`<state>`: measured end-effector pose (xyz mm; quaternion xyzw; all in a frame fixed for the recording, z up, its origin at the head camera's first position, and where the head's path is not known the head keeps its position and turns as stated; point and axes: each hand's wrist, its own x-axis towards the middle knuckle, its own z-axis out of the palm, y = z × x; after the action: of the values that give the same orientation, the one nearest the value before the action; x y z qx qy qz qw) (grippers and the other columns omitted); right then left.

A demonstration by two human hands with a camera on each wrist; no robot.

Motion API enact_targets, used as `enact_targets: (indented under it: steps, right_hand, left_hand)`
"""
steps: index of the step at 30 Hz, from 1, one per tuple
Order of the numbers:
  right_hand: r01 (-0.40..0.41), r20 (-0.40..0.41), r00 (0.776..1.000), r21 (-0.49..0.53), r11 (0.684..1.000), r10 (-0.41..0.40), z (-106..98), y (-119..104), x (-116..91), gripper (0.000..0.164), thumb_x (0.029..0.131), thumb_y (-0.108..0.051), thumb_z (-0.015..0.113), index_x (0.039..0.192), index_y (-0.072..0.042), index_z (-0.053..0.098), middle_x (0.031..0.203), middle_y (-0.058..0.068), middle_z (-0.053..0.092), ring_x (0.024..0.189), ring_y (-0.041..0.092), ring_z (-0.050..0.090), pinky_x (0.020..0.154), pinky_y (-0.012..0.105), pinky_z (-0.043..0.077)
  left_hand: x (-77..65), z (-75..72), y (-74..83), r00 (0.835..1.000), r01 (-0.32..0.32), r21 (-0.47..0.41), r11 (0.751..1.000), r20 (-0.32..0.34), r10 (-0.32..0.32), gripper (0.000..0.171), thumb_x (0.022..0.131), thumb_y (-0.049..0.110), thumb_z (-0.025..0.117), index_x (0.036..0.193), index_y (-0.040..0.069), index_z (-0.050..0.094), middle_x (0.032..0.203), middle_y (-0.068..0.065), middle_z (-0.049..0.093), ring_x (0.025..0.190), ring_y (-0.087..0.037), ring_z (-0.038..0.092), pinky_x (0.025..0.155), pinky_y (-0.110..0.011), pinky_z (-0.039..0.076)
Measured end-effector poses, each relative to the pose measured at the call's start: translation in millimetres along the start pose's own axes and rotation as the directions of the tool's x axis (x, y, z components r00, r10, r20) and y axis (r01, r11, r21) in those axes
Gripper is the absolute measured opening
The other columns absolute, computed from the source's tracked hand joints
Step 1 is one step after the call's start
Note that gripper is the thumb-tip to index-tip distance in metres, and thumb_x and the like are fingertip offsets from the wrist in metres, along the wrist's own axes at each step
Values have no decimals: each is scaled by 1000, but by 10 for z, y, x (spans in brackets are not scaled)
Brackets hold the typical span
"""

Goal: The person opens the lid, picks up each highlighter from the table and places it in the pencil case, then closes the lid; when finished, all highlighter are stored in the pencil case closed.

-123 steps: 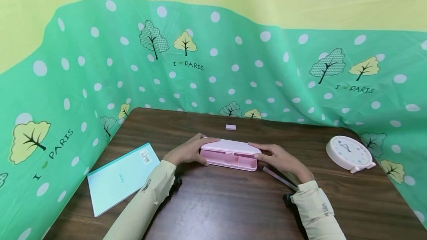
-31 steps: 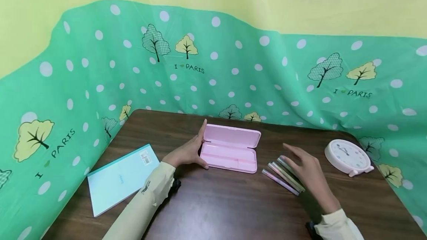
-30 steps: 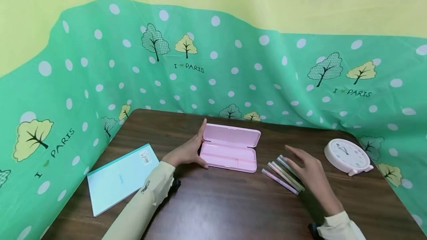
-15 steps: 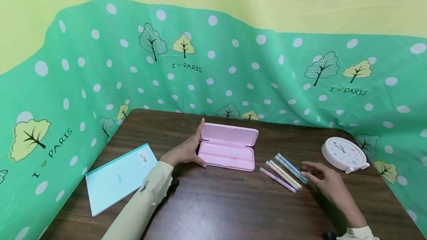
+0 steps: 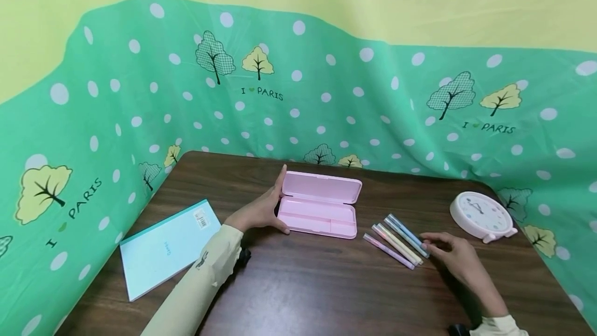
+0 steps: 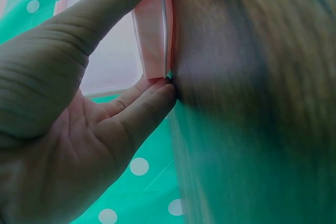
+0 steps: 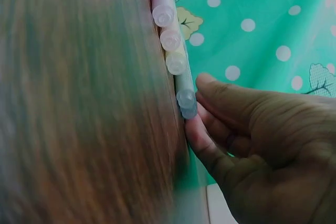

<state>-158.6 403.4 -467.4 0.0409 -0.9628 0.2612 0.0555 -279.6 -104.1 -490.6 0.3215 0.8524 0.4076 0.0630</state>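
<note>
A pink pencil case point(image 5: 322, 189) lies on the table with its lid raised at the back and its compartments bare. My left hand point(image 5: 258, 213) spans its left end, thumb at the front edge and fingers toward the lid. Right of the case lie a purple pen point(image 5: 388, 251), pink and yellow pens point(image 5: 397, 244) and blue pens point(image 5: 406, 233), side by side and slanting. My right hand point(image 5: 459, 257) pinches the near end of a blue pen between thumb and forefinger; its fingertips also show at the blue pen ends point(image 7: 187, 100) in the right wrist view.
To the left lies a pale blue notebook point(image 5: 170, 250) with a barcode label. A white round clock point(image 5: 482, 214) sits face up at the right, beyond my right hand. Green dotted cloth point(image 5: 298, 97) hangs behind the brown table point(image 5: 298, 284).
The case lid has swung fully up, hiding the small pink block behind it. My right hand has left the case, crossed over the pens and come to their near end. My left hand stays put.
</note>
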Motion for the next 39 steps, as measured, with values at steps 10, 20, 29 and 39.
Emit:
enact_targets:
  steps: [10,20,29,39]
  right_hand:
    - [29,-13,999,-36,999,-29,11,-51,21,17,98,-7,80,114,-1,82,107,17,78,103,39,71,80,40,54]
    - [27,-31,999,-41,999,-28,35,-71,26,13,98,-5,79,110,1,82,109,24,77,104,47,71,83,51,56]
    - [-9,-32,999,-58,998,7,53,-125,35,15,98,-6,79,109,5,81,105,24,76,102,48,70,86,61,54]
    - [-2,-57,998,-51,999,-1,84,-71,31,16,100,-7,77,110,5,81,99,17,76,96,39,71,81,52,53]
  left_hand:
    - [-60,-5,21,1000,13,-13,1000,-1,-13,164,72,49,102,169,29,-28,175,-24,19,133,-34,51,119,-47,41]
    - [-106,-68,274,997,70,-24,997,21,-69,164,74,31,105,169,24,-29,175,-26,16,136,-37,49,121,-53,37]
    - [-67,-55,170,1000,20,-31,999,17,-20,164,74,41,104,168,27,-30,175,-27,15,137,-39,49,121,-53,37]
    - [-57,-44,215,999,44,-46,998,23,-42,166,72,39,105,169,27,-29,178,-25,10,143,-41,47,123,-56,34]
